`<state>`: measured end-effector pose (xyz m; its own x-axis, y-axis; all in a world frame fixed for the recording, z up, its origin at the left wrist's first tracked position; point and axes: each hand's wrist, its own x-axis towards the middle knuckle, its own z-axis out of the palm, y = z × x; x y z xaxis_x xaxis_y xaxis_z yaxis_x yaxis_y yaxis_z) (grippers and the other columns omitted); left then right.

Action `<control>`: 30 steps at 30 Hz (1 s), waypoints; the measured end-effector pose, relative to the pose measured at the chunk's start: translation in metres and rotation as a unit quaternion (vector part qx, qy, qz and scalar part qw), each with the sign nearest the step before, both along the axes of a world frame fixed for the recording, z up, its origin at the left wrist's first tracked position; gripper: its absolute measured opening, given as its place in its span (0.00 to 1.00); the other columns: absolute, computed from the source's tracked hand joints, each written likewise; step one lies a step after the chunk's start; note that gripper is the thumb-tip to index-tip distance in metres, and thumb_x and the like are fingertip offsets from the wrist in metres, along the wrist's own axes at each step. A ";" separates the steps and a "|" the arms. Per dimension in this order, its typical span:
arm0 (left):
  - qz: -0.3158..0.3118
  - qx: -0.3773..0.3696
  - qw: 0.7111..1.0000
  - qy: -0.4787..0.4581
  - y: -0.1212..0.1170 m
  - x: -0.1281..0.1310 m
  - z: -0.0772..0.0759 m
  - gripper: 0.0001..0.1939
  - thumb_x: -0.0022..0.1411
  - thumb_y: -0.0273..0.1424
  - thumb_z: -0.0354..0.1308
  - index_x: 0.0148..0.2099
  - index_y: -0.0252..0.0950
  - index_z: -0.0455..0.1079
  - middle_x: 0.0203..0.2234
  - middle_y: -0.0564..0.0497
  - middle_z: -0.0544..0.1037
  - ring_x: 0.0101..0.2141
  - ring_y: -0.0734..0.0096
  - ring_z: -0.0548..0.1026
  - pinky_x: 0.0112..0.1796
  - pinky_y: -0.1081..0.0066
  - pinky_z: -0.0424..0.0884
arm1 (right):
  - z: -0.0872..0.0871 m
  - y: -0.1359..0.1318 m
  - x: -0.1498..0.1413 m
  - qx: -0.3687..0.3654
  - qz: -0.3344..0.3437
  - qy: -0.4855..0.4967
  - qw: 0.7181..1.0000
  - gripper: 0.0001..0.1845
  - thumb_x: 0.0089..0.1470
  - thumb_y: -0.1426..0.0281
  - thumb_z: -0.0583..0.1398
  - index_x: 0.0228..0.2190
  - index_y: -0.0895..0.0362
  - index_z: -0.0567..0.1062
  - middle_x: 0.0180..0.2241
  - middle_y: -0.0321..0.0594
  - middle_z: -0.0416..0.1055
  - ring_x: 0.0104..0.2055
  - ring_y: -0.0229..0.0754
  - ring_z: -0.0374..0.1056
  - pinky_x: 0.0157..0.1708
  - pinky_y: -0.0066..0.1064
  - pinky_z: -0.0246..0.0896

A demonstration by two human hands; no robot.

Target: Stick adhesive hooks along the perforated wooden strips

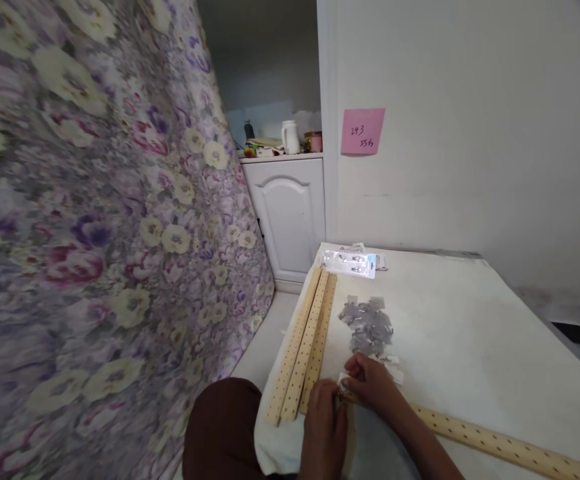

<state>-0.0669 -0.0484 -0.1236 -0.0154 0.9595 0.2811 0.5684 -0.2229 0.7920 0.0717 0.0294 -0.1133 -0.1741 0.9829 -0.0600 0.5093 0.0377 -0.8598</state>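
Both my hands meet at the near part of the table, at the left end of a long pale strip with rows of holes (475, 433). My left hand (323, 417) is closed around that end, its fingertips partly hidden. My right hand (370, 381) pinches a small whitish tag-like piece (343, 381) right at the strip's end. Just beyond the right hand lies a pile of small clear plastic pieces with metal parts (369, 325). Whether the whitish piece is fixed to the strip cannot be made out.
Several more perforated strips (297, 360) lie side by side along the table's left edge. Flat clear packaging (350, 263) rests at the far end of the white-covered table (450, 320). A floral curtain (120, 233) hangs at left; a white cabinet (290, 220) stands behind.
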 end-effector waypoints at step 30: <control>0.055 0.020 0.998 0.039 0.000 0.000 -0.020 0.22 0.58 0.25 0.51 0.55 0.36 0.60 0.53 0.42 0.67 0.56 0.59 0.64 0.56 0.54 0.62 | -0.021 -0.088 0.172 0.089 -0.017 -0.159 0.983 0.14 0.53 0.58 0.58 0.39 0.51 0.75 0.41 0.43 0.72 0.46 0.49 0.68 0.48 0.40 0.63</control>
